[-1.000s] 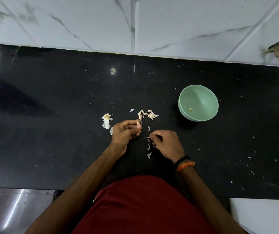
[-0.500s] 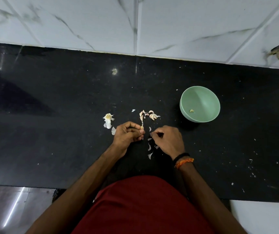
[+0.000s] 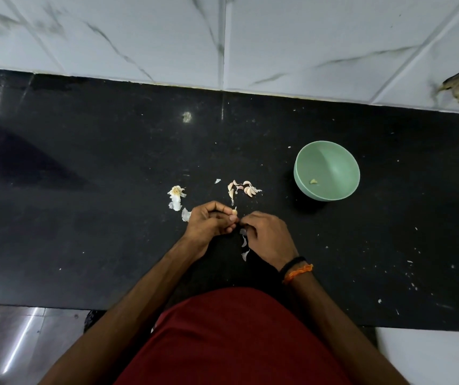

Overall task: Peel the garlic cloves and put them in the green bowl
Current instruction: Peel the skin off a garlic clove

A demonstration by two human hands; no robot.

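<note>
garlic clove (image 3: 234, 211) is pinched by left hand (image 3: 208, 222) | right hand (image 3: 268, 236) is curled — contents unclear | green bowl (image 3: 334, 154) is set beyond right hand

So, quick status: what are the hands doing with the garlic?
Left hand pinching a clove; right hand picking at skin. One piece in green bowl. Nothing blocking.

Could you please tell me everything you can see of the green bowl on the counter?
The green bowl is a small, round, pale green bowl with a smooth matte surface that looks like plastic, though the material is not certain. It stands upright and open on the black countertop, to the right of the loose garlic cloves and apart from both hands. Inside, near the bottom, lies one small pale yellowish piece, seemingly peeled garlic. Nothing else touches the bowl.
</note>
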